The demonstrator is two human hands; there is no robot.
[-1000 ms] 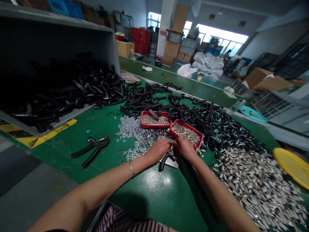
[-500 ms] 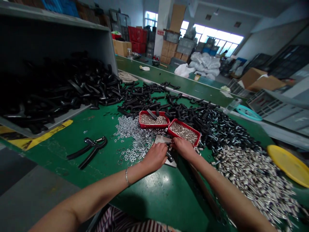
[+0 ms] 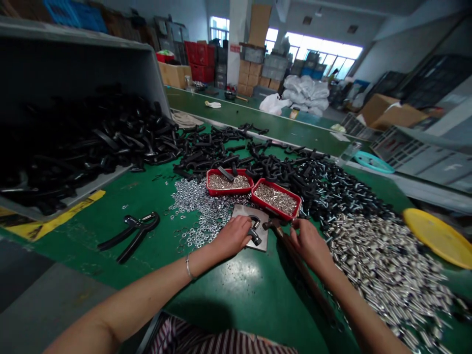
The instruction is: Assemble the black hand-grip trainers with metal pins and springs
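My left hand (image 3: 233, 235) is closed round a curved black handle part (image 3: 255, 237), pressing it against a small metal plate (image 3: 262, 216) on the bench. To the right, my right hand (image 3: 310, 242) is closed, thumb and fingertips together beside the right red tray (image 3: 277, 197) of small metal pins. Whatever may be in its fingertips is too small to make out. A hammer (image 3: 300, 263) lies between the hands, its head at the plate's edge and its handle running toward me.
Loose metal rings (image 3: 199, 206) lie left of the plate. Another red tray (image 3: 229, 183) holds tiny parts. An assembled black hand grip (image 3: 134, 231) lies at left, near a bin (image 3: 157, 78) of black handles. Silver cylinders (image 3: 383, 265) and a yellow lid (image 3: 438, 236) are at right.
My right hand has moved right, off the black part and over beside the right red tray and hammer. My left hand still holds the part on the plate. The view has shifted slightly.
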